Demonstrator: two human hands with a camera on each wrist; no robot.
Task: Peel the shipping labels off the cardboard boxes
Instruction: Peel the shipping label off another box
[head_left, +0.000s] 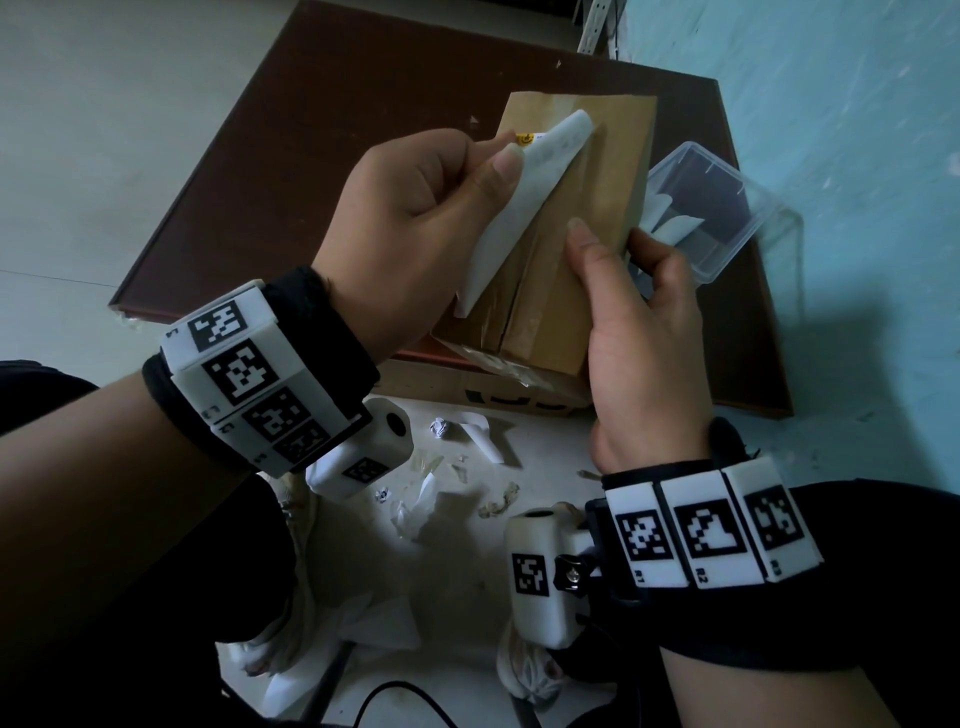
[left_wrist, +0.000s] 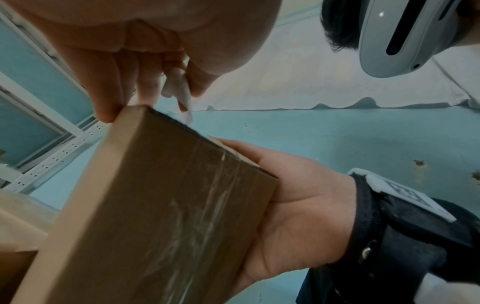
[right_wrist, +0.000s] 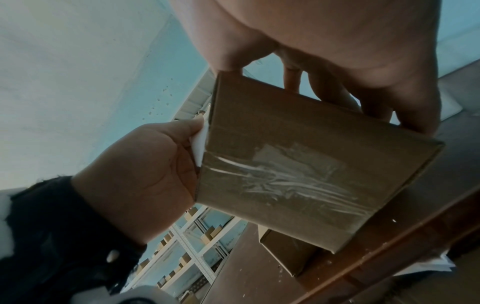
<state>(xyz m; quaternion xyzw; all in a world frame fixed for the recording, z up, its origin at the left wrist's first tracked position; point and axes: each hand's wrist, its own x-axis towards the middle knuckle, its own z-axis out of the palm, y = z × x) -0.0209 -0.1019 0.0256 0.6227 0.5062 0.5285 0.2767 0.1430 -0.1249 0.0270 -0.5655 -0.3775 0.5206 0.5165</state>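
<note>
A taped cardboard box (head_left: 582, 218) is held up above a dark brown board. My right hand (head_left: 639, 322) grips its right edge, thumb on the top face and fingers round the side. My left hand (head_left: 415, 218) pinches a white shipping label (head_left: 524, 202) between thumb and fingers; the label curls up from the box face, its far end still near a small yellow sticker (head_left: 522, 138). The left wrist view shows the box underside (left_wrist: 161, 205) and the label strip (left_wrist: 182, 94) in my fingers. The right wrist view shows the taped end (right_wrist: 298, 174) and the label (right_wrist: 201, 144).
A clear plastic tub (head_left: 722, 208) holding peeled labels stands right of the box on the brown board (head_left: 311, 182). Another cardboard box (head_left: 467, 384) lies under the held one. Paper scraps (head_left: 467, 457) litter the floor near my knees. A blue wall (head_left: 857, 156) stands to the right.
</note>
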